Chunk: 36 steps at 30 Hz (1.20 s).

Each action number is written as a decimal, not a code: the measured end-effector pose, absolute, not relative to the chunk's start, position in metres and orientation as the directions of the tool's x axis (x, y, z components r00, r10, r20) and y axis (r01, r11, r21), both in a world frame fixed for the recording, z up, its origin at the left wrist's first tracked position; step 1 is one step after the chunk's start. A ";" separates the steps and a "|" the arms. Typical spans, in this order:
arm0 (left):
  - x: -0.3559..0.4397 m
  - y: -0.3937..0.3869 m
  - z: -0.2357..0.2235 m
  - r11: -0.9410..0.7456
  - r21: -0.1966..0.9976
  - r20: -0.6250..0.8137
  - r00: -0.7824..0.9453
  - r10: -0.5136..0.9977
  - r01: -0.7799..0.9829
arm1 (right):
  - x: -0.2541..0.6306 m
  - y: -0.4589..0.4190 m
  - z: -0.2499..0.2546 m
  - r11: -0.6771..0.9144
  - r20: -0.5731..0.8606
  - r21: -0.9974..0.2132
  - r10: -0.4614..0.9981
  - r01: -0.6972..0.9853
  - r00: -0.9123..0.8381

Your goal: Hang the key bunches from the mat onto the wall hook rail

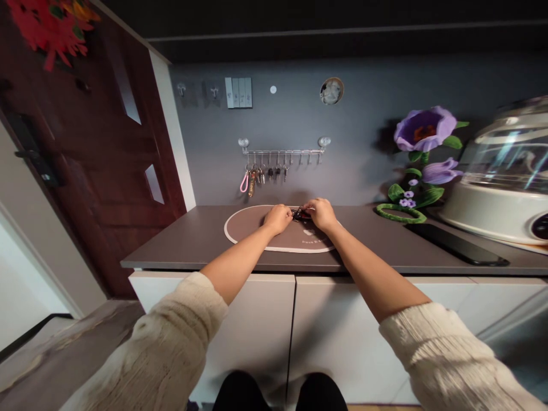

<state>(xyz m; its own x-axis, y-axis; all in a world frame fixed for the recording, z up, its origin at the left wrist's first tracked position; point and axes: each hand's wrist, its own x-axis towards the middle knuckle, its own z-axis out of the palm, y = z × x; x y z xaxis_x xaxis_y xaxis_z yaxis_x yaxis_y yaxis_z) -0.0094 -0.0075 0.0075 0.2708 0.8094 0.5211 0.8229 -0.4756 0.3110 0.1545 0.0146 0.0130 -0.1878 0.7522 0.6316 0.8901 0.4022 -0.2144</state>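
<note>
Over the brown oval mat with a pale rim, both of my hands meet at a small dark, shiny bunch of keys with a touch of red on it. My left hand is closed, its fingertips at the bunch's left side. My right hand pinches at its right side, fingers bent. The fingers hide much of the bunch, so single keys are hard to make out. On the wall behind, a clear hook rail carries several hanging keys and a pink strap.
The mat lies on a dark countertop above white cabinet doors. To the right are a purple flower ornament, a black phone-like slab and a cream appliance with a clear dome. A dark red door stands at left.
</note>
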 end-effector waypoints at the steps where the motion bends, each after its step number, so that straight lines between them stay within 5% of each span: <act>1: -0.009 -0.008 0.008 -0.464 0.308 0.517 0.263 0.814 0.831 | 0.156 0.014 0.013 0.406 0.632 -0.188 0.747 0.894 -0.206; 23: -0.018 -0.011 0.015 -0.317 0.223 0.640 0.107 0.761 0.922 | 0.152 -0.003 0.024 0.422 0.466 0.006 0.801 0.907 -0.376; 30: -0.022 -0.009 0.019 -0.321 0.302 0.741 -0.010 0.672 0.898 | 0.155 0.007 0.019 0.420 0.503 -0.018 0.788 0.908 -0.355; 36: -0.025 -0.008 0.021 -0.362 0.344 0.827 -0.097 0.554 0.866 | 0.156 0.019 0.015 0.424 0.584 -0.164 0.769 0.891 -0.259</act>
<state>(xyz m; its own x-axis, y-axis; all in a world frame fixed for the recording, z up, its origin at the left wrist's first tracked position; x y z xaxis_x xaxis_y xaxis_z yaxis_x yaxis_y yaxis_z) -0.0254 -0.0079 0.0208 -0.0974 0.5538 0.8270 0.8664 -0.3617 0.3442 0.1563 0.0189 0.0155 -0.2593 0.7695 0.5837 0.8907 0.4242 -0.1635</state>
